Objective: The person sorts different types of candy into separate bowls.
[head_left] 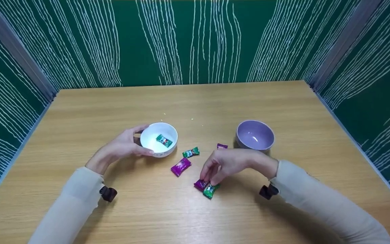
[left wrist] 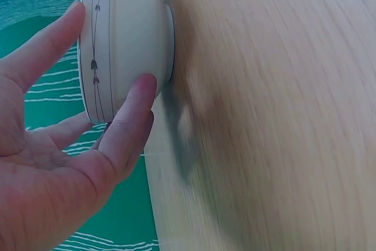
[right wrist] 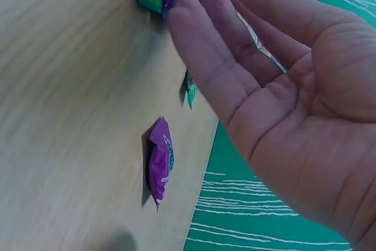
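My left hand [head_left: 124, 144] grips a small white bowl [head_left: 146, 149] by its side, thumb at the near rim and fingers round the back. One green-wrapped candy [head_left: 164, 140] lies inside it. A band of dark leaves runs below the rim in the left wrist view. My right hand [head_left: 229, 164] reaches down with its fingertips at a purple-wrapped candy [head_left: 200, 185] and a green-wrapped candy [head_left: 210, 191], which lie side by side. In the right wrist view those fingers [right wrist: 202, 51] are nearly straight, and the thumb stands apart from them.
Between the hands lie another green candy [head_left: 191, 152] and a purple candy [head_left: 181, 167]. A further purple candy [head_left: 222, 146] shows behind my right hand. The purple bowl [head_left: 255, 135] stands beyond my right wrist. Green, white-streaked walls [head_left: 188, 44] enclose the wooden table [head_left: 130, 223].
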### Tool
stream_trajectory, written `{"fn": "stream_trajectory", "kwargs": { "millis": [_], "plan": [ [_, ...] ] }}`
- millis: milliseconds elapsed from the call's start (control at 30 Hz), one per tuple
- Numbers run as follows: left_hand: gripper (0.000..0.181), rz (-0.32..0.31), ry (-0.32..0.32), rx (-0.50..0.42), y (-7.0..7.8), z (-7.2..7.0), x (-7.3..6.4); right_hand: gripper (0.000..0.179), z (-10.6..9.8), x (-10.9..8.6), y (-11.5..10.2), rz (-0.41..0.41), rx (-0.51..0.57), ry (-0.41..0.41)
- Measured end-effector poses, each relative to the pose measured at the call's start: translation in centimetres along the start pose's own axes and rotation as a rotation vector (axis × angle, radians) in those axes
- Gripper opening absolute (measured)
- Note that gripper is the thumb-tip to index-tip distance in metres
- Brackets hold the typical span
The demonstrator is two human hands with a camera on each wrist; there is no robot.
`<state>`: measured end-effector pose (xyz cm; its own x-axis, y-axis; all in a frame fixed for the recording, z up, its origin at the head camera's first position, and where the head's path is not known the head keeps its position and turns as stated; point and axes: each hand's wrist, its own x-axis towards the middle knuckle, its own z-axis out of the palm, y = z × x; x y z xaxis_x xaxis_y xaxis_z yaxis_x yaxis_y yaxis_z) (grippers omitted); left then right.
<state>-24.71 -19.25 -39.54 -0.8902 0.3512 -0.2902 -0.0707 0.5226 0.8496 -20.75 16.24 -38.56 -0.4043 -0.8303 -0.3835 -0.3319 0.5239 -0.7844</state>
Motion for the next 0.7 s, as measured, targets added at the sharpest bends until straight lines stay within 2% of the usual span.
{"fn": "stream_trajectory", "kwargs": {
  "millis": [267, 467, 700],
  "plan": [
    [0.11, 0.002, 0.003, -0.013, -0.4, 0.1, 0.1, 0.04, 1.0, 0.3, 0.3, -0.019, -0.088, -0.029],
    [0.11, 0.015, -0.001, -0.028, -0.5, 0.2, 0.0, 0.034, 2.4, 1.0, 0.7, 0.01, -0.179, -0.016],
    [0.111, -0.001, 0.01, -0.023, -0.3, 0.1, 0.1, 0.033, 2.7, 1.2, 0.5, 0.03, -0.201, -0.014]
  ]
}}
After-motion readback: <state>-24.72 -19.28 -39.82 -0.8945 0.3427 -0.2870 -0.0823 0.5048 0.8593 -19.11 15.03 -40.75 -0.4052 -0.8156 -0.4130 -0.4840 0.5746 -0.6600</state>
